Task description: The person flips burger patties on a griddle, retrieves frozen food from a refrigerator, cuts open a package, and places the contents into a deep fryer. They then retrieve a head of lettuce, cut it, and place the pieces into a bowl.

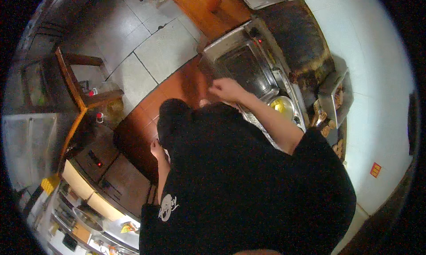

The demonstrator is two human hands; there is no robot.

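Observation:
My right hand (225, 90) hangs in front of the black shirt, beside the near edge of a steel counter unit. Its fingers are curled in, and no object shows in them. Set into that unit is a rectangular metal basin (271, 93). My left hand (156, 150) is low at my left side, above the reddish floor tiles. Its fingers are bent together; what they hold, if anything, is too small to make out. Something pale (167, 155) shows between the left wrist and the shirt.
A round metal bowl with yellow liquid (278, 106) sits near my right forearm. Beyond it are a blackened stove surface (295, 37) and a steel container (333, 97) by the wall. At left stand a wooden frame (66, 84) and dark cabinets (126, 179). Grey tiles (166, 51) lie ahead.

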